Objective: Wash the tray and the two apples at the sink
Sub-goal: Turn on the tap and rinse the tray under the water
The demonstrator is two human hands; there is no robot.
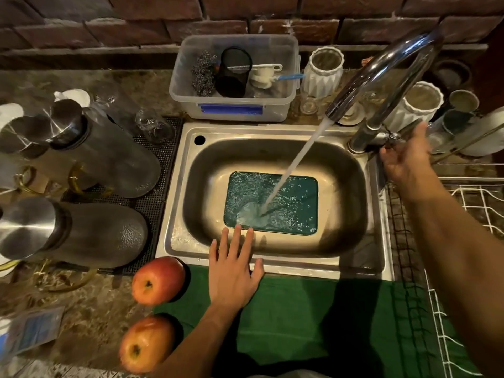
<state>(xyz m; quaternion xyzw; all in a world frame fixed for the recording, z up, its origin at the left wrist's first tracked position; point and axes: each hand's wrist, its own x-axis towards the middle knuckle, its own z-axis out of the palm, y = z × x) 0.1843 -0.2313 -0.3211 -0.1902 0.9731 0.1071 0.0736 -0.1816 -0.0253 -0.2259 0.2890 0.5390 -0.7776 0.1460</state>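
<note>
Steel tap lever [392,136] met the right hand [406,159], loosely cupped, apparently setting the flow; the left hand [234,271] lay flat and empty on the sink [377,214] rim. Water struck the teal tray [291,205] inside, both apples [158,281] waiting unwashed on the counter.

A single wide-angle view is given from head height, directed forward and steeply down onto the sink [272,132], which is centred and seen from close range. The brick wall [163,20] is caught along the top edge, and both forearms are seen entering from the bottom. Straight lines are bent toward the edges
</note>
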